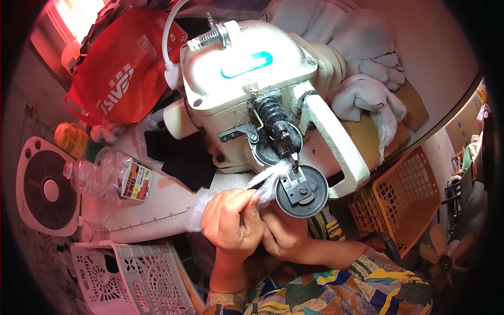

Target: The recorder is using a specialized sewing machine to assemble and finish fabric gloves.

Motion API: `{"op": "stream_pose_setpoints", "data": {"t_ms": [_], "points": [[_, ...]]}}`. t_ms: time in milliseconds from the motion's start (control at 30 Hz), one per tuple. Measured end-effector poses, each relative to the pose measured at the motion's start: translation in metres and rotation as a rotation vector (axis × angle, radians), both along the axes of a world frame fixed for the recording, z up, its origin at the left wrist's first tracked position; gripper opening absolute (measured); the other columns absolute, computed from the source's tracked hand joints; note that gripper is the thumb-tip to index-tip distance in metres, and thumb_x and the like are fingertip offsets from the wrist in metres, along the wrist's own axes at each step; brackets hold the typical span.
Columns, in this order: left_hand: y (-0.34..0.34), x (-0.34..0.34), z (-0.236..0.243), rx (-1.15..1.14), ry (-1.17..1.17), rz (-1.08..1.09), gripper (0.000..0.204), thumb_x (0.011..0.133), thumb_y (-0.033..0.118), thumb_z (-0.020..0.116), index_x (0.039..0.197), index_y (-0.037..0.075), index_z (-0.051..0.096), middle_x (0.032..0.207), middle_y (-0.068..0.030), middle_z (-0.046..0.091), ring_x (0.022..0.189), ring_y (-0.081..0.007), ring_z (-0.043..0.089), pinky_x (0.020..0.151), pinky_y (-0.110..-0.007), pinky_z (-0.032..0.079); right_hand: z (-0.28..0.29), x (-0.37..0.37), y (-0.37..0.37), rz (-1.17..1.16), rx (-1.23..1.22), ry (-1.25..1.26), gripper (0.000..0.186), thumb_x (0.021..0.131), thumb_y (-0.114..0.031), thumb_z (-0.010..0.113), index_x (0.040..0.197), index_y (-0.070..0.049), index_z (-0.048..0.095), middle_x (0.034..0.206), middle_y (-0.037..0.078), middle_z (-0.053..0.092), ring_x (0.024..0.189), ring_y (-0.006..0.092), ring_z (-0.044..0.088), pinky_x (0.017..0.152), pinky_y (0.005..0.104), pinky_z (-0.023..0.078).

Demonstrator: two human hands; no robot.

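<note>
A cream-coloured industrial sewing machine fills the upper middle, with a dark needle assembly above a round dark feed disc. A strip of white fluffy material with a dark edge runs from the disc toward my hands. My left hand is closed, pinching this strip at the lower left of the disc. My right hand sits just below and right of it, fingers curled beside the strip and partly hidden by the left hand and disc; what it holds is unclear.
Around the machine are a red bag, plastic jars, a small fan, dark cloth and white fabric pieces. Below stand a white crate and an orange basket; another fan is at right.
</note>
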State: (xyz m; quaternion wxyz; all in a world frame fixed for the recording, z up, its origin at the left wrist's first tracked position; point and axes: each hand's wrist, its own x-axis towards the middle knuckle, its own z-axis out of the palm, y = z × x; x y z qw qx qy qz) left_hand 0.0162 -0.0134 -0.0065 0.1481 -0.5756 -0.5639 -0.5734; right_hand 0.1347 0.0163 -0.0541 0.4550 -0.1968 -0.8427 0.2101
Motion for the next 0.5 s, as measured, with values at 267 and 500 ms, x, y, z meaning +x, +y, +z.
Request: {"op": "stream_pose_setpoints", "data": {"t_ms": [267, 500], "points": [[0.002, -0.026, 0.020, -0.069, 0.102, -0.175, 0.019, 0.073, -0.003, 0.073, 0.086, 0.001, 0.060, 0.070, -0.0109, 0.061, 0.058, -0.0265, 0.059, 0.055, -0.033, 0.046, 0.016, -0.012, 0.001, 0.045, -0.009, 0.003, 0.036, 0.084, -0.015, 0.065, 0.112, 0.007, 0.061, 0.104, 0.020, 0.062, 0.092, 0.0364, 0.061, 0.081, 0.0454, 0.048], [0.015, -0.025, 0.038, -0.117, 0.236, -0.253, 0.021, 0.070, -0.009, 0.071, 0.086, 0.002, 0.062, 0.068, -0.0098, 0.061, 0.055, -0.0237, 0.054, 0.052, -0.032, 0.041, 0.007, -0.012, 0.007, 0.014, 0.001, 0.027, 0.032, 0.082, -0.015, 0.066, 0.106, 0.006, 0.063, 0.098, 0.019, 0.062, 0.090, 0.0366, 0.061, 0.081, 0.0476, 0.047]]}}
